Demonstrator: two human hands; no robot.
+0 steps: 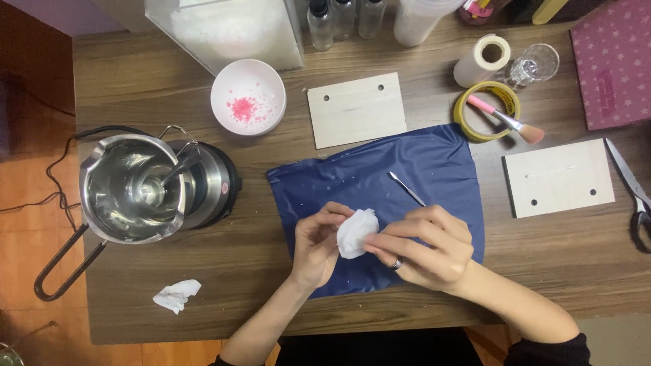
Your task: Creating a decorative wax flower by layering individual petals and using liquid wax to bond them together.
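1. Our wooden table (420,298) carries everything here.
2. A blue cloth (434,169) lies spread at its middle, under our hands.
3. A steel pouring pot (129,190) sits on a black hot plate (220,186) at the left.
4. Two pale wooden boards (356,108) lie beyond and to the right of the cloth.
5. A white bowl (247,78) holds pink granules.
6. Our left hand (315,244) and right hand (424,247) both pinch a white tissue wad (354,232) between them, fingers curled around it above the cloth.
7. A thin metal tool (407,188) rests on the cloth, just beyond our right hand.
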